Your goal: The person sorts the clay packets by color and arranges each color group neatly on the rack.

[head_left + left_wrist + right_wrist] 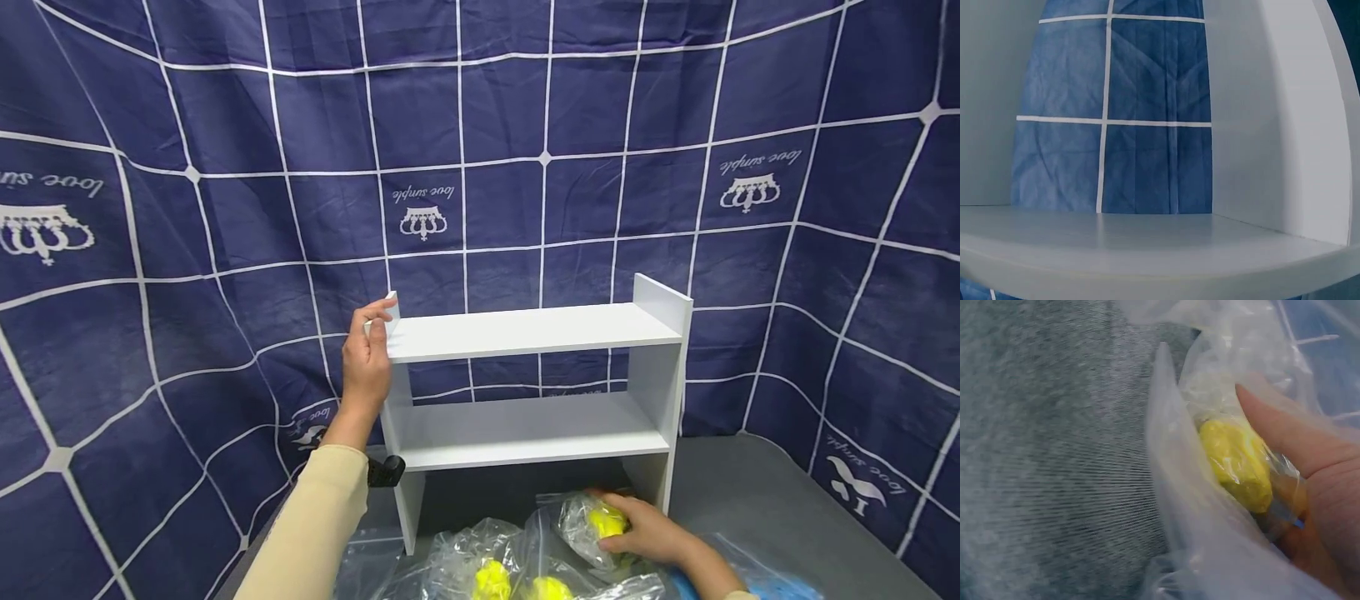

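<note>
My left hand (366, 357) grips the upper left end of a white two-tier shelf (525, 429), its fingers bent around the side panel. The left wrist view shows a shelf board and side panels but none of that hand. Low at the shelf's right side, my right hand (647, 531) holds a clear plastic bag (577, 525) with a yellow lump (1235, 464) inside. In the right wrist view the thumb (1288, 434) lies along the bag beside the lump; the other fingers are mostly hidden.
More clear bags (480, 537) with yellow lumps (492, 579) lie in front of the shelf. Blue items in clear plastic (780, 586) are at the lower right. A dark grey surface (757, 483) lies underneath, and a navy checked curtain (502, 200) hangs behind.
</note>
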Demonstrator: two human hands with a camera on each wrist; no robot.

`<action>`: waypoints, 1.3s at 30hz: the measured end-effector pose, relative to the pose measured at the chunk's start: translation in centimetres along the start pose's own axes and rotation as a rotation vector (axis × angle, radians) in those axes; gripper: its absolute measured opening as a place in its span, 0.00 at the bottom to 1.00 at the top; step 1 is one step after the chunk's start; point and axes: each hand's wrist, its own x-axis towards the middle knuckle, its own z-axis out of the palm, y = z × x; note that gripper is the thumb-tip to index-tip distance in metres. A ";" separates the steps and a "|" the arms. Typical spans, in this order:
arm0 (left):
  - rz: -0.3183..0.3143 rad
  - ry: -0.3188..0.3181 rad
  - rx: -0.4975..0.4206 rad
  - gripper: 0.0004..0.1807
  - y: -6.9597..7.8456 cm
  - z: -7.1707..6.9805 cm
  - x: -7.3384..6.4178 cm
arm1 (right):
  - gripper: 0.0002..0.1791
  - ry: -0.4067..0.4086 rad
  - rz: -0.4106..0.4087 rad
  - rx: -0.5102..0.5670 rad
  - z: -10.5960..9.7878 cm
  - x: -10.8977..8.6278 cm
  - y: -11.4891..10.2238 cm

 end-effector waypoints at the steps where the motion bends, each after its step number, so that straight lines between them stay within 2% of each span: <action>1: 0.007 0.003 0.007 0.13 0.0 -0.1 0.0 | 0.38 -0.003 0.007 -0.009 0.1 0.0 0.0; 6: 0.006 -0.001 -0.006 0.12 0.1 0.0 -0.1 | 0.35 -0.010 0.039 -0.062 0.2 -0.1 0.0; 10: -0.007 0.010 -0.027 0.10 0.7 0.1 -0.2 | 0.32 0.027 0.028 -0.068 0.3 -0.2 0.0; 17: 0.014 0.019 -0.062 0.09 3.7 -0.3 -0.3 | 0.29 0.142 -0.032 -0.119 0.4 -0.2 -0.2; 21: 0.019 0.024 -0.072 0.08 4.0 -0.4 -0.2 | 0.29 0.170 -0.083 -0.077 -0.1 -0.4 -0.8; 25: 0.032 0.028 -0.082 0.08 4.0 -0.2 -0.1 | 0.28 0.186 -0.129 -0.020 -1.0 -0.7 -1.9; 30: 0.036 0.038 -0.080 0.08 4.0 -0.1 -0.2 | 0.27 0.208 -0.178 -0.020 -2.4 -1.1 -3.7; 35: 0.037 0.038 -0.065 0.08 4.2 -0.2 -0.3 | 0.27 0.185 -0.192 -0.007 -4.3 -1.2 -5.8; 39: 0.028 0.040 -0.061 0.08 4.2 -0.2 -0.3 | 0.27 0.188 -0.240 0.006 -5.9 -1.0 -7.7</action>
